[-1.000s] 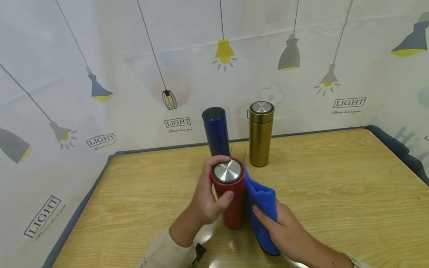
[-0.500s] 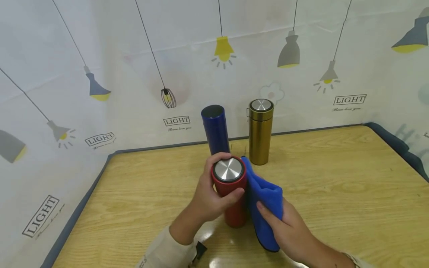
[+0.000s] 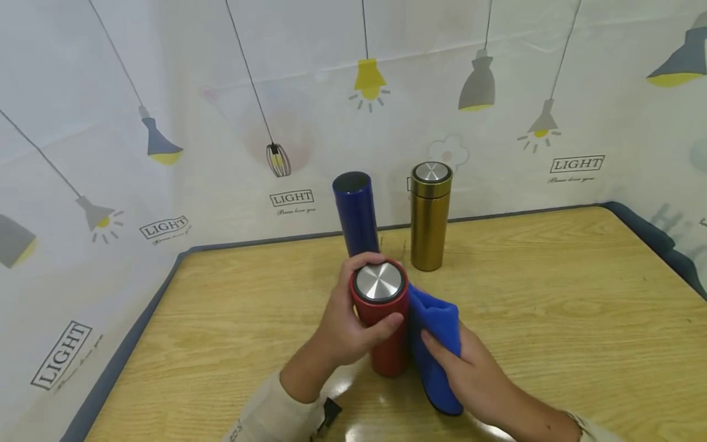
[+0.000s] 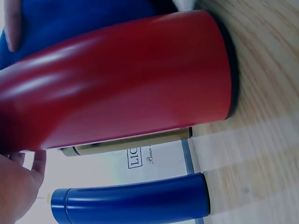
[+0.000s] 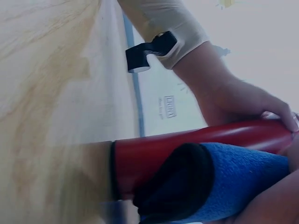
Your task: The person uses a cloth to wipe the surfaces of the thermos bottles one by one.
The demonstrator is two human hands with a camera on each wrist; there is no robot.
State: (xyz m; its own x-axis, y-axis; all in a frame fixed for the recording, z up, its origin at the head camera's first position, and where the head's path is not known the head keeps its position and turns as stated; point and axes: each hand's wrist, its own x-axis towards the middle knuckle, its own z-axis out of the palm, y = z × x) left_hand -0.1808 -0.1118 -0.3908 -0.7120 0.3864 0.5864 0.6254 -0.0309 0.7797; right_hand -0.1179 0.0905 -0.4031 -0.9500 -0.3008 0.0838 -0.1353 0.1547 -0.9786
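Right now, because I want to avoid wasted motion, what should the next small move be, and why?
Probably slide the blue cloth a little down the side of the red thermos. The cloth appears to lie against it, the right hand holds the cloth, and the left hand grips the thermos near its top, which should steady it.

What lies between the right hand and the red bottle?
The blue cloth, held by the right hand, lies between it and the red bottle; the head view shows this.
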